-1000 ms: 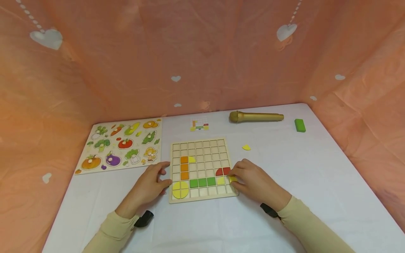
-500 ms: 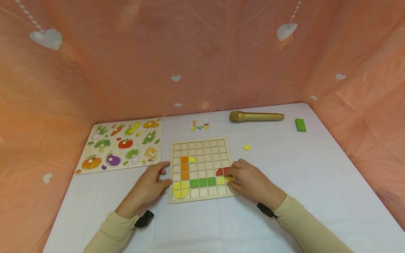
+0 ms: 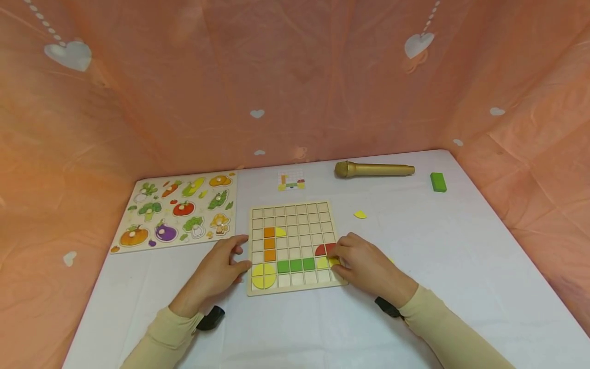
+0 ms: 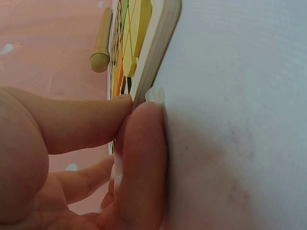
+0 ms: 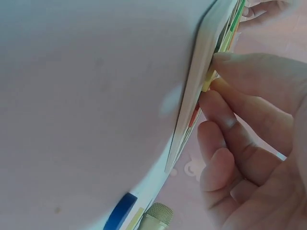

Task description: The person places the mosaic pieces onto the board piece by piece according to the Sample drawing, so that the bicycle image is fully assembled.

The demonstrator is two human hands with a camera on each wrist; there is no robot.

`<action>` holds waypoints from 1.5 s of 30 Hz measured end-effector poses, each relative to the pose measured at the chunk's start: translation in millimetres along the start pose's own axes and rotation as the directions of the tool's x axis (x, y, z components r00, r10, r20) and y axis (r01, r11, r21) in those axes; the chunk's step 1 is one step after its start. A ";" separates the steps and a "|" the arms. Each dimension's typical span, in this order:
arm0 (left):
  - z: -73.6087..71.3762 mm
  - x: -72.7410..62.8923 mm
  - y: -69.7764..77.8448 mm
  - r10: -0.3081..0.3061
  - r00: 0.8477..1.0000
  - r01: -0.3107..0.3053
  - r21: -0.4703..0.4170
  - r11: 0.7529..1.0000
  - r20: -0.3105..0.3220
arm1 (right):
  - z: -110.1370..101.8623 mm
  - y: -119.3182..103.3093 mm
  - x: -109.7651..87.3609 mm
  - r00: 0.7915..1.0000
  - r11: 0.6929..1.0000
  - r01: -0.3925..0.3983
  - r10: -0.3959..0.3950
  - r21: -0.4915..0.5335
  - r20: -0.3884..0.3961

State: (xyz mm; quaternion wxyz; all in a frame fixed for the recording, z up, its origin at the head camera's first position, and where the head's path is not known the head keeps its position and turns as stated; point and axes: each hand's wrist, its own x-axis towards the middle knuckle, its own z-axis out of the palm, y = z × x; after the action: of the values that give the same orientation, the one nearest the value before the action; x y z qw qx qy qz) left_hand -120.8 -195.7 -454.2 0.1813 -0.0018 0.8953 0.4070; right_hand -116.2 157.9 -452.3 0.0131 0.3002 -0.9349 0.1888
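A wooden grid board [image 3: 295, 225] lies mid-table, with orange squares [image 3: 269, 243], green squares [image 3: 296, 265], red pieces [image 3: 320, 250] and yellow quarter-circles in its cells. Four-part yellow shapes form a circle [image 3: 264, 277] at its near left corner. My left hand [image 3: 218, 274] holds the board's left edge between thumb and finger, the thumb [image 4: 141, 163] low against the side. With my right hand [image 3: 364, 261] I pinch a yellow quarter-circle piece [image 5: 207, 82] at a cell near the board's right edge; the fingers hide part of it. One loose yellow quarter-circle [image 3: 360, 214] lies beyond the right hand.
A vegetable puzzle board [image 3: 177, 212] lies at the back left. Behind the grid board is a small pattern card [image 3: 291, 180]. A gold microphone [image 3: 374, 170] and a green block [image 3: 438, 182] lie at the back right. In the right wrist view, a blue object [image 5: 120, 212] shows low down.
My right hand has shifted slightly left, with the yellow piece lower over the cell, then stayed there. The left hand has kept its place at the board's edge.
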 end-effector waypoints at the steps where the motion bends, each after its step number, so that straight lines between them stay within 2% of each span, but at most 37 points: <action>1: 0.0 0.0 0.2 -0.001 1.000 0.001 -0.002 1.000 0.001 | 0.0 -0.1 0.0 1.000 1.000 0.000 0.000 0.001 0.000; 16: -1.4 3.7 5.1 0.005 1.000 -0.005 0.019 1.000 0.000 | -2.0 4.4 0.3 1.000 1.000 0.003 -0.003 0.004 0.014; 23: -0.3 3.0 3.5 -0.004 1.000 0.004 0.001 1.000 0.003 | -7.0 11.0 0.3 1.000 1.000 0.014 -0.014 0.012 0.020; 28: -0.1 2.0 2.3 -0.012 1.000 0.012 0.011 1.000 0.006 | -20.5 27.1 1.4 1.000 0.999 -0.023 0.023 0.022 -0.001; 33: -0.8 0.9 0.7 -0.005 1.000 0.005 0.037 0.999 0.002 | -34.9 50.6 8.7 0.997 0.996 -0.079 0.078 0.045 0.017; 38: -0.5 0.1 0.4 0.000 1.000 0.000 0.037 0.999 -0.004 | -42.2 73.0 19.0 0.995 0.995 -0.095 0.095 -0.007 0.032; 45: 0.8 -0.4 1.0 -0.006 1.000 0.006 0.021 1.000 -0.002 | -44.8 91.9 28.7 0.989 0.989 -0.127 0.132 -0.076 0.063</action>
State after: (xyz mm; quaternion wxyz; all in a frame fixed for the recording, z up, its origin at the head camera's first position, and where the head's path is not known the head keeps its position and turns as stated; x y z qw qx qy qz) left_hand -120.3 -194.6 -453.8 0.1815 -0.0031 0.8997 0.3970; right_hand -195.7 226.9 -438.5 -0.0200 0.2445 -0.9585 0.1452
